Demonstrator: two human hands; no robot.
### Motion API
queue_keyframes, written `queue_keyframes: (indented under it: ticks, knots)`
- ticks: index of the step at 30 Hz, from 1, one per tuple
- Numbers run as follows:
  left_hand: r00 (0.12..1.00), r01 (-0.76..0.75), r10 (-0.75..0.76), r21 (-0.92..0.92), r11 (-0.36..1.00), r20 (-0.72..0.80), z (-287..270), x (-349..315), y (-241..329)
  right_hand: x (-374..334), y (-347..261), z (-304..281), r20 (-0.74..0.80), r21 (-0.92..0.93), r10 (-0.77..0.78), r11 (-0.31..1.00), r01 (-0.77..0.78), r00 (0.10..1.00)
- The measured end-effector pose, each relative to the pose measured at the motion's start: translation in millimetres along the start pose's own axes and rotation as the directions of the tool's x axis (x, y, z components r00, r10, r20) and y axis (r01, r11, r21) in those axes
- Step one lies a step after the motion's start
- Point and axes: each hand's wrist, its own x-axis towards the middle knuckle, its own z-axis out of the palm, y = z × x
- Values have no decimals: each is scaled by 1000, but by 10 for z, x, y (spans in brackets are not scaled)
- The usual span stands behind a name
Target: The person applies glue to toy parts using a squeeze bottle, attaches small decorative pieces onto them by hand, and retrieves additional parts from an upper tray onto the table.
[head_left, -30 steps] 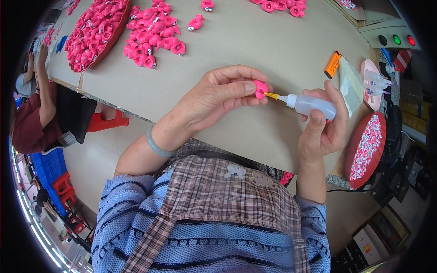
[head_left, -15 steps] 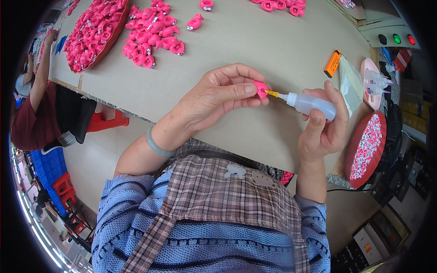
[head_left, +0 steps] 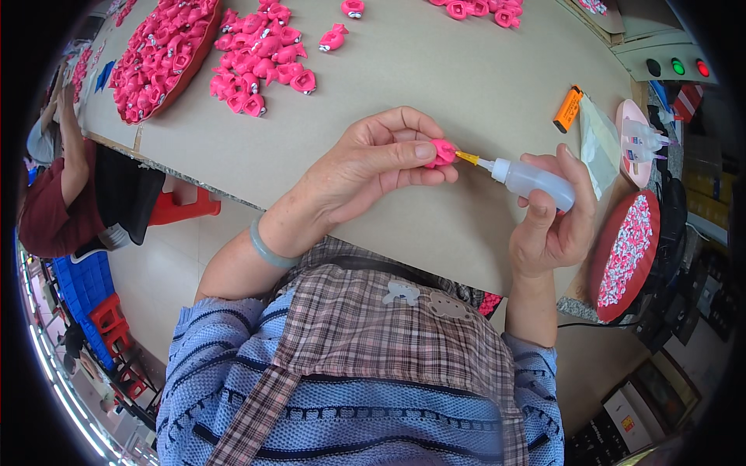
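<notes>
Between thumb and fingers, my left hand (head_left: 381, 159) pinches a small pink hollow plastic piece (head_left: 443, 153) above the table. My right hand (head_left: 558, 206) is closed round a translucent squeeze bottle (head_left: 536, 184) with a white cap and a yellow needle tip (head_left: 467, 158). The bottle lies nearly level, its tip pointing left at the pink piece. Whether the tip touches the piece or only stands close to it, I cannot tell. More pink pieces of the same kind lie in a loose heap (head_left: 260, 54) on the table beyond my left hand.
A red tray (head_left: 186, 83) full of pink pieces stands far left. On the right are an orange box cutter-like item (head_left: 568, 109), a pink dish (head_left: 631, 167) with small bottles, and a red tray (head_left: 594, 291) of tiny pink-and-white parts. A co-worker (head_left: 58, 194) sits at left.
The pink piece has turned a little in my left fingers, and its opening shows less. The bottle has shifted slightly right and down. At left, the co-worker's arm has moved.
</notes>
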Motion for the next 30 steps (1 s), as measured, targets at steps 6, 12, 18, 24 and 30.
queue_keyframes:
  ticks: [6,12,18,24,30]
  knots:
    - [1000,2,-2,5,1000,-16,2,-4,14,-2,29,-4,-15,33,11,999,-10,1000]
    - [1000,-8,8,0,1000,-3,-11,-2,13,9,12,5,7,12,13,1000,-13,1000]
    - [997,-78,81,101,992,-21,-14,-4,16,12,-7,-15,42,-38,-12,999,14,999]
    - [990,-117,131,189,975,-60,21,-16,4,-5,-20,-13,53,-55,-36,998,39,998]
    - [985,-161,172,231,959,-24,12,-5,-2,1,-29,11,36,-1,9,1000,-9,999]
